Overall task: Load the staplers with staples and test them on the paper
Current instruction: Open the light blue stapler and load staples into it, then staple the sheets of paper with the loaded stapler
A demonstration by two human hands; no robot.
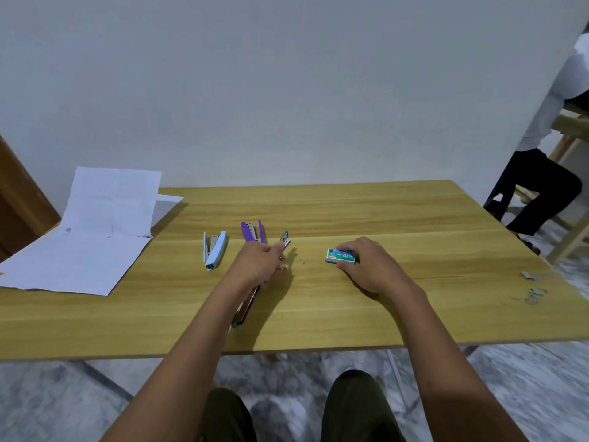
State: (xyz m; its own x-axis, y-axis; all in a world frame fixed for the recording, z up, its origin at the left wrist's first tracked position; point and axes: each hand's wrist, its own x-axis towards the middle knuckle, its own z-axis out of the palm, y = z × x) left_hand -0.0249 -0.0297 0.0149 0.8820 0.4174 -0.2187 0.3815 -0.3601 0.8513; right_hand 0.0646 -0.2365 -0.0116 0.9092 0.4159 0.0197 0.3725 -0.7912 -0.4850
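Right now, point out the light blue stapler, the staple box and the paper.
light blue stapler (218, 250): head view, on its blue body.
staple box (337, 257): head view, on its printed face.
paper (79, 260): head view, on the flat sheet's middle.

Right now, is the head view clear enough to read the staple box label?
Head view: staple box in the right hand, label soft, only "10" legible; left hand, gripping a stapler, throws a soft shadow rightward on the table; floor smeared, edges bowed.
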